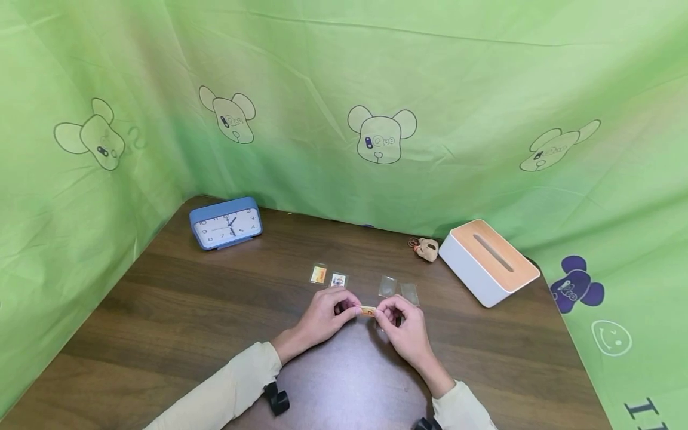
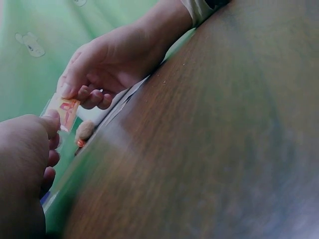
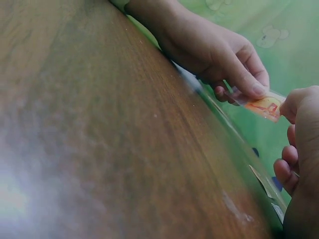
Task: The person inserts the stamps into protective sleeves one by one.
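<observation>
A small orange-printed card [image 1: 368,310] in a clear pouch is held raised over the dark wooden table [image 1: 161,322], its visible strip running left to right from hand to hand, roughly parallel to the table's far edge. Its printed face tilts toward the person; the fingers cover its ends, so its full long axis cannot be told, nor which way up the print reads. The left hand [image 1: 325,313] pinches its left end between thumb and fingers, and the right hand [image 1: 405,331] pinches its right end the same way. Between the left hand and the far edge lie 2 printed pouches [image 1: 318,274], side by side; beyond the right hand lie 2 clear pouches [image 1: 387,286], slightly apart. A blue clock [image 1: 227,224] stands by the table's far left corner, its dial facing the near side. At the far right corner sits a white box [image 1: 473,269] with a slotted wooden top, set obliquely, and just left of it, by the far edge, a tan trinket [image 1: 427,249] with a red cord. Green cloth [image 1: 301,119] with animal-head outlines hangs behind the far edge and along the left and right edges.
</observation>
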`<state>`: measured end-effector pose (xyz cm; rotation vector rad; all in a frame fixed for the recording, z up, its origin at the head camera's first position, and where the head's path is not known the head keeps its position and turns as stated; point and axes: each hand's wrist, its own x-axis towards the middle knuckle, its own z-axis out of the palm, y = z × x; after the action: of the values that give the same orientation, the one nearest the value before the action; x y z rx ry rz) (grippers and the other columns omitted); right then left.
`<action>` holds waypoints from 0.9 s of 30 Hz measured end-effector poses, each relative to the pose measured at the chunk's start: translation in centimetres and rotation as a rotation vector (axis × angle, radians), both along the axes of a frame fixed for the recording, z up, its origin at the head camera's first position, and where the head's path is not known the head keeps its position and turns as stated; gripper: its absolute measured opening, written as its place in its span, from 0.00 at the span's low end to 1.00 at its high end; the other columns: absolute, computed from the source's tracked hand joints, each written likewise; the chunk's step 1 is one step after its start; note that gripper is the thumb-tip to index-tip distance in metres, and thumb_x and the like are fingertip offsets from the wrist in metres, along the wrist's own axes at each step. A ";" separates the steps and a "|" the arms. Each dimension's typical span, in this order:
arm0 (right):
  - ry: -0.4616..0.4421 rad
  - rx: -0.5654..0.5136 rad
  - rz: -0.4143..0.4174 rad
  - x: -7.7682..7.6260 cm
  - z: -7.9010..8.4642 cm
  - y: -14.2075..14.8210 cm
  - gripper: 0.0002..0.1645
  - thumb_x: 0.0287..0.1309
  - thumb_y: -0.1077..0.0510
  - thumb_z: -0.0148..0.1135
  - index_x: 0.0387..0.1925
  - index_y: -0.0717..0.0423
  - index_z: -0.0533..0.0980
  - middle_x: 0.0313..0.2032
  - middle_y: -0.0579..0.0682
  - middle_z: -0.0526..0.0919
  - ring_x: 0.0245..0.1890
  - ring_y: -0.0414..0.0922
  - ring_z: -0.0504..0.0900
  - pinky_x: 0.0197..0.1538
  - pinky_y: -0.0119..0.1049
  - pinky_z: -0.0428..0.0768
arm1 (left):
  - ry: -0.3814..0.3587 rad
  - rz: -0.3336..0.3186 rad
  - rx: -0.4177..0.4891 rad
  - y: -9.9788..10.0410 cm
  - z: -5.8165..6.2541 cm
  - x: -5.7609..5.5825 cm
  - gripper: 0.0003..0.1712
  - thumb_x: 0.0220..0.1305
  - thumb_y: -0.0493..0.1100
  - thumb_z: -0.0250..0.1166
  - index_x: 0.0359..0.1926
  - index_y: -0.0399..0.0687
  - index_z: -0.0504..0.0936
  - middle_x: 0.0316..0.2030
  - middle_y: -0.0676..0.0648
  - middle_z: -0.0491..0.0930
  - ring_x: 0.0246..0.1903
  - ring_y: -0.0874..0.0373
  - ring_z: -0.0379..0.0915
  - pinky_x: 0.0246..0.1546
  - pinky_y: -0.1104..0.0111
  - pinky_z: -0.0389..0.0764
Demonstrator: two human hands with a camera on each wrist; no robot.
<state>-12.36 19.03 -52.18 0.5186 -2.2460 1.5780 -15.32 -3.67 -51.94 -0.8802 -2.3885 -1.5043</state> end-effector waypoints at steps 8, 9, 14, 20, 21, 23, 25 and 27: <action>-0.022 -0.034 0.010 0.3 0.4 -0.3 0.16 0.61 0.74 0.77 0.32 0.50 0.85 0.26 0.47 0.78 0.27 0.33 0.74 0.27 0.28 0.72 | -0.032 0.008 0.019 0.2 0.2 0.3 0.03 0.70 0.38 0.79 0.39 0.48 0.91 0.32 0.55 0.83 0.33 0.68 0.73 0.32 0.73 0.78; -0.027 -0.041 0.012 0.3 0.4 -0.3 0.16 0.61 0.74 0.77 0.32 0.50 0.85 0.26 0.47 0.78 0.27 0.33 0.74 0.27 0.28 0.72 | -0.035 0.012 0.025 0.2 0.3 0.4 0.03 0.70 0.38 0.79 0.39 0.48 0.91 0.32 0.55 0.83 0.32 0.69 0.73 0.32 0.73 0.78; -0.036 -0.078 0.030 0.3 0.4 -0.5 0.15 0.60 0.75 0.76 0.32 0.53 0.86 0.25 0.50 0.78 0.27 0.32 0.74 0.28 0.28 0.71 | -0.025 0.016 0.043 0.4 0.2 0.6 0.04 0.69 0.37 0.79 0.38 0.48 0.91 0.31 0.55 0.82 0.30 0.69 0.71 0.30 0.75 0.75; -0.025 -0.087 0.047 0.3 0.3 -0.5 0.14 0.59 0.77 0.76 0.33 0.56 0.87 0.24 0.52 0.78 0.27 0.32 0.73 0.27 0.29 0.71 | -0.001 0.025 0.057 0.6 -0.1 0.7 0.04 0.68 0.37 0.79 0.37 0.48 0.91 0.29 0.56 0.80 0.29 0.71 0.69 0.29 0.76 0.73; -0.026 -0.087 0.050 0.3 0.3 -0.5 0.14 0.60 0.77 0.76 0.33 0.56 0.87 0.24 0.53 0.78 0.27 0.32 0.73 0.27 0.29 0.71 | 0.002 0.025 0.061 0.6 -0.1 0.7 0.04 0.68 0.37 0.79 0.37 0.48 0.91 0.29 0.56 0.80 0.28 0.71 0.69 0.29 0.76 0.72; -0.031 -0.084 0.056 0.3 0.4 -0.5 0.13 0.60 0.76 0.76 0.33 0.55 0.88 0.24 0.52 0.78 0.27 0.32 0.73 0.27 0.29 0.71 | 0.005 0.026 0.064 0.6 -0.1 0.7 0.04 0.68 0.37 0.79 0.37 0.48 0.91 0.28 0.56 0.80 0.28 0.71 0.69 0.29 0.76 0.72; -0.035 -0.076 0.059 0.3 0.4 -0.5 0.13 0.60 0.75 0.77 0.33 0.54 0.89 0.24 0.51 0.79 0.27 0.32 0.74 0.27 0.28 0.71 | 0.005 0.026 0.062 0.6 -0.1 0.6 0.04 0.68 0.37 0.79 0.37 0.49 0.92 0.28 0.56 0.80 0.28 0.71 0.68 0.29 0.77 0.72; -0.032 -0.069 0.061 0.3 0.3 -0.4 0.13 0.60 0.75 0.77 0.34 0.54 0.89 0.24 0.51 0.80 0.27 0.32 0.74 0.27 0.28 0.71 | 0.002 0.024 0.058 0.6 0.0 0.6 0.04 0.68 0.37 0.79 0.37 0.49 0.92 0.28 0.56 0.80 0.28 0.71 0.68 0.29 0.77 0.72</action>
<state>-12.05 18.59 -51.87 0.5519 -2.2096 1.6988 -14.70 -3.09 -51.96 -0.8376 -2.3324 -1.5550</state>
